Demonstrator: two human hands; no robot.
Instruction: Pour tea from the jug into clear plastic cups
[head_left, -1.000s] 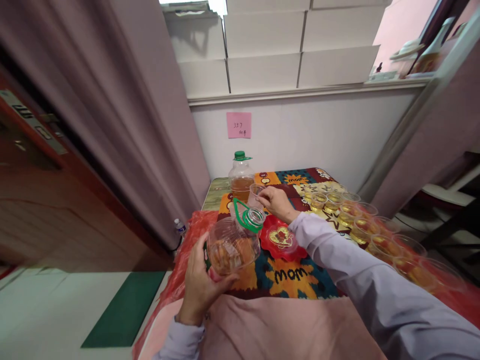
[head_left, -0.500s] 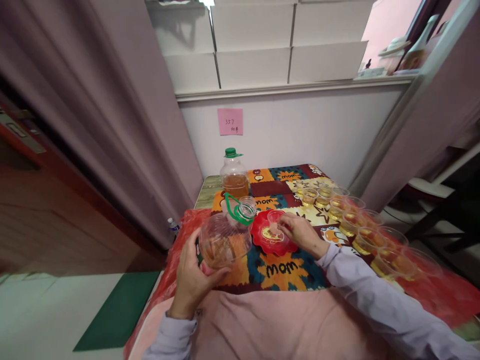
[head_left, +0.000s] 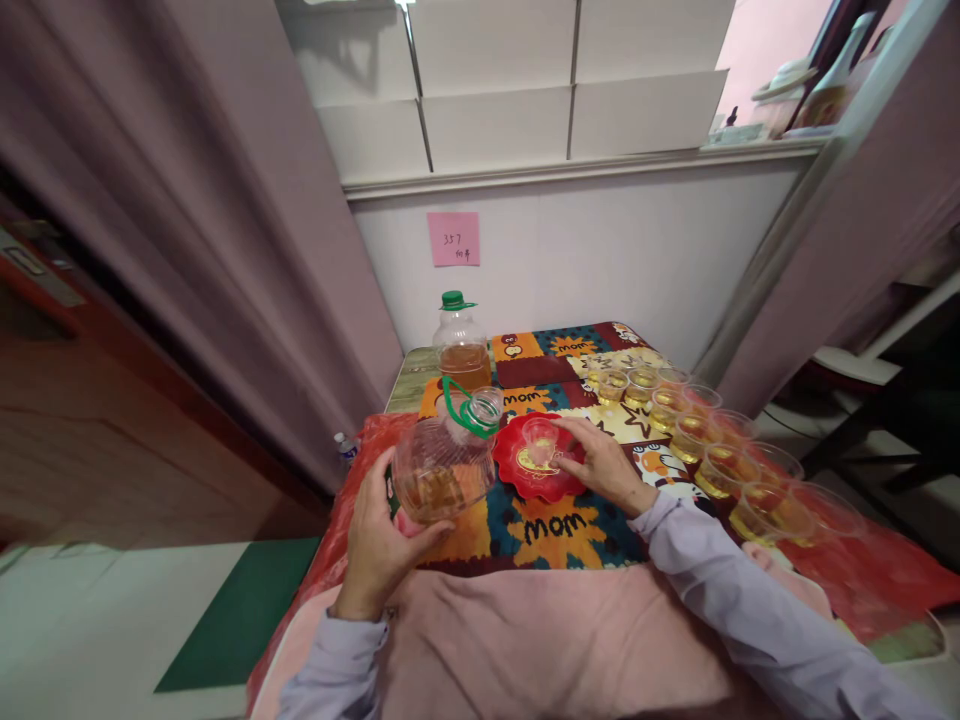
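My left hand (head_left: 375, 540) grips the base of a clear plastic jug (head_left: 442, 465) with amber liquid, tilted so its open green-ringed mouth points toward a red plate (head_left: 521, 475). A small clear plastic cup (head_left: 540, 440) stands on that plate. My right hand (head_left: 600, 465) is beside the cup, its fingers closed on the cup's side. Both sleeves are pale lilac.
A second jug (head_left: 459, 345) with a green cap stands at the table's far left. A curved row of several filled clear cups (head_left: 701, 430) runs along the right. A patterned cloth (head_left: 559, 525) covers the table; curtains hang on both sides, and a pink note (head_left: 453, 238) is on the wall.
My right hand brought the small cup from beside the far jug down onto the red plate. The tilted jug in my left hand stayed about where it was.
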